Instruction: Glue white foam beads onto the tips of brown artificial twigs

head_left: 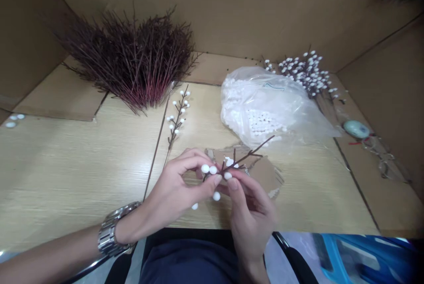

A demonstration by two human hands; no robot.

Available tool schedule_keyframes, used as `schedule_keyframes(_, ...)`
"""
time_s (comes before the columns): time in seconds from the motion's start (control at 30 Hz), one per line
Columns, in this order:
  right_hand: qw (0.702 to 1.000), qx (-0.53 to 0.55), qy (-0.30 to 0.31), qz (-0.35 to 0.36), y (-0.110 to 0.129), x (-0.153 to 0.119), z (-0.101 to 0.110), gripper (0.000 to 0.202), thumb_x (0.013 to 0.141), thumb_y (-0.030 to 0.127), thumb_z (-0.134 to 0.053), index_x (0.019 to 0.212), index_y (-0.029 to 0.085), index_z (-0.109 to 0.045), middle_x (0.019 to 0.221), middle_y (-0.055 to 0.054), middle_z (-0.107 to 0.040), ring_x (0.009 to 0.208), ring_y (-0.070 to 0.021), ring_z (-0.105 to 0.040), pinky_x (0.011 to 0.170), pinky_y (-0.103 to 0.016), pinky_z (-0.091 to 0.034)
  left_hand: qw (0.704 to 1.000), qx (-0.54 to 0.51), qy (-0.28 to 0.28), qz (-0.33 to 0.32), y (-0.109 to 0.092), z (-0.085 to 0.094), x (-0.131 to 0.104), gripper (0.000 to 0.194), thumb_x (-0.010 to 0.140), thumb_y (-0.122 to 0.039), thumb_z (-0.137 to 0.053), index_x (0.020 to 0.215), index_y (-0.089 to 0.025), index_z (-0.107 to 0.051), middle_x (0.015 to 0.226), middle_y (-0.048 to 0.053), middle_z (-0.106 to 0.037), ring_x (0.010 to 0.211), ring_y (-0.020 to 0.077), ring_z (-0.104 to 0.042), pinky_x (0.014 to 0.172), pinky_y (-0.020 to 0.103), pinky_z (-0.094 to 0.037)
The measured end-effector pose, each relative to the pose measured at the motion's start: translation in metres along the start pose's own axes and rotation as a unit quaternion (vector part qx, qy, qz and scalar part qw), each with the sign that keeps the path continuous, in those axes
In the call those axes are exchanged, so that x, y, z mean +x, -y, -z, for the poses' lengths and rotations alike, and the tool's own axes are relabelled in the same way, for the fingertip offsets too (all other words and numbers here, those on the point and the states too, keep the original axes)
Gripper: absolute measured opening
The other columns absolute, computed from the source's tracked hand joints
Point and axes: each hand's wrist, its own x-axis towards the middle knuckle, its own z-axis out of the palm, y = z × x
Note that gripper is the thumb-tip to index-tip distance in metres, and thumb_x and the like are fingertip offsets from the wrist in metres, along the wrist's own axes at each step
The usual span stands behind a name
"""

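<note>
Between both hands is a brown artificial twig [247, 157] with several white berries on its lower part and bare tips at the upper right. My left hand [185, 182], with a metal watch on its wrist, pinches the twig's stem between thumb and fingers. My right hand [250, 200] grips a white berry [228, 176] between thumb and forefinger, against a side branch. Beneath the hands lies a torn piece of cardboard [265, 173]. A twig bearing white berries [179, 116] rests on the table beyond my left hand.
A large bundle of bare brown twigs [139, 58] stands at the back left. A clear plastic bag [258, 98] of white berries lies back right, beside a pile of berried twigs [308, 70]. A pale green oval object [356, 129] and glasses [380, 156] are at the right. Cardboard walls surround the table.
</note>
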Motion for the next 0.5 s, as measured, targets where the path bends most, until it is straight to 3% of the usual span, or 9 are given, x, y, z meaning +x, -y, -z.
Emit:
schedule_keyframes(0.13,0.999,-0.026,-0.027,0.001,0.006,0.01,0.02,0.016,0.09,0.028,-0.072,0.104,0.024,-0.077,0.097,-0.003,-0.082,0.085,-0.0226,-0.08,0.073,-0.032,-0.068,0.995,-0.054,0.034,0.072,0.0,0.003,0.002,0.007,0.089,-0.026,-0.075,0.089,-0.019,-0.073,0.092,0.0,-0.065,0.089,0.015,-0.062,0.08,0.025,-0.047)
schedule_keyframes(0.23,0.992,-0.117,-0.026,0.038,0.013,0.04,0.055,0.015,0.091,0.034,-0.071,0.094,0.021,-0.078,0.085,-0.004,-0.081,0.073,-0.0216,-0.079,0.068,-0.032,-0.066,0.974,-0.149,0.057,0.162,0.001,0.004,0.002,0.012,0.088,-0.032,-0.077,0.091,-0.021,-0.074,0.087,-0.002,-0.065,0.08,0.0123,-0.063,0.063,0.021,-0.045)
schedule_keyframes(0.27,0.985,-0.17,0.001,0.039,0.017,0.055,0.067,0.017,0.091,0.036,-0.07,0.096,0.022,-0.078,0.087,-0.004,-0.081,0.075,-0.0215,-0.078,0.07,-0.032,-0.065,0.964,-0.179,0.063,0.188,0.002,0.003,0.001,0.014,0.086,-0.033,-0.079,0.091,-0.021,-0.074,0.085,-0.002,-0.065,0.075,0.0114,-0.063,0.057,0.019,-0.042)
schedule_keyframes(0.33,0.954,-0.291,0.044,0.058,0.024,0.09,0.089,0.021,0.092,0.04,-0.068,0.096,0.022,-0.078,0.087,-0.004,-0.081,0.077,-0.0224,-0.078,0.071,-0.033,-0.062,0.946,-0.222,0.075,0.225,0.002,0.002,0.0,0.018,0.083,-0.035,-0.081,0.088,-0.019,-0.073,0.078,-0.002,-0.064,0.064,0.0094,-0.061,0.046,0.018,-0.034)
schedule_keyframes(0.4,0.902,-0.41,0.085,0.104,0.027,0.125,0.103,0.02,0.092,0.04,-0.067,0.094,0.023,-0.078,0.089,-0.005,-0.081,0.082,-0.0244,-0.077,0.075,-0.035,-0.059,0.937,-0.238,0.077,0.243,0.001,-0.001,0.0,0.023,0.08,-0.037,-0.083,0.085,-0.017,-0.073,0.072,-0.002,-0.062,0.058,0.0085,-0.057,0.042,0.018,-0.029)
schedule_keyframes(0.5,0.861,-0.459,0.109,0.191,0.021,0.167,0.108,0.018,0.094,0.031,-0.063,0.094,0.019,-0.077,0.093,-0.008,-0.08,0.081,-0.025,-0.074,0.076,-0.037,-0.056,0.939,-0.237,0.062,0.24,0.001,-0.003,0.001,0.025,0.078,-0.038,-0.084,0.084,-0.016,-0.073,0.071,-0.001,-0.062,0.058,0.0091,-0.056,0.042,0.018,-0.029)
